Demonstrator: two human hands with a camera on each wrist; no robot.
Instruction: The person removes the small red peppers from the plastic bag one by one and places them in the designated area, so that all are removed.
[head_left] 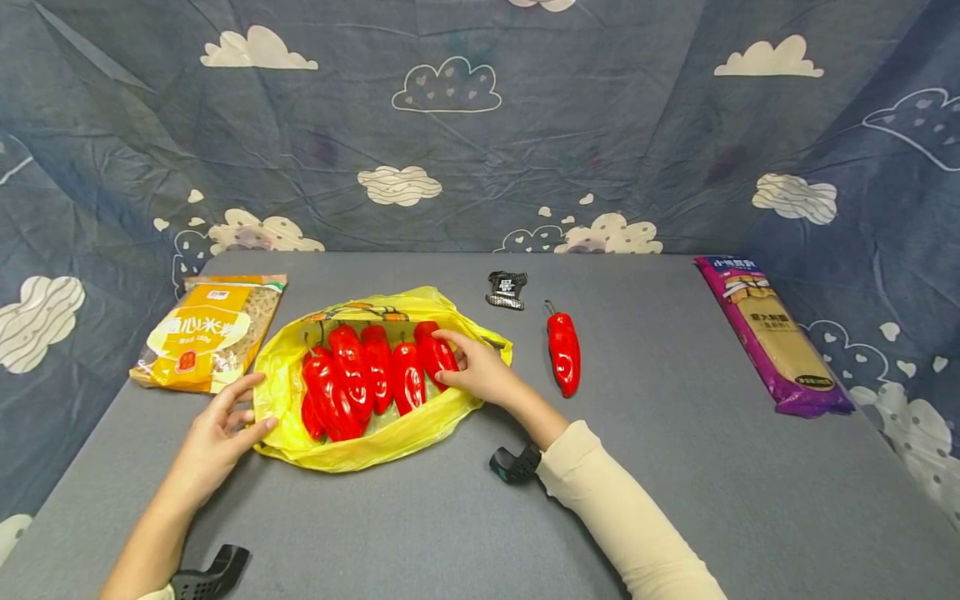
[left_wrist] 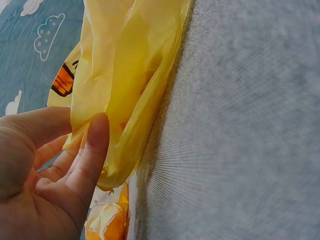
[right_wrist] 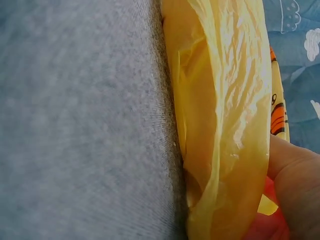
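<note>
"What does the right hand hold?"
"A red pepper, pinched between thumb and bent fingers, inside the yellow bag near its right end. More peppers lie to the hand's left."
"And the left hand?"
"Half-open, thumb nearside and fingers behind, pinching the bag's left edge."
"Room around them?"
"The bag's mouth gapes between the hands. Beyond the right hand sits a small black packet; to its right, the gray surface runs past a lone pepper to a purple packet by the right edge. An orange packet lies just beyond the left hand."
"Arms?"
"Both slant inward from the near side."
</note>
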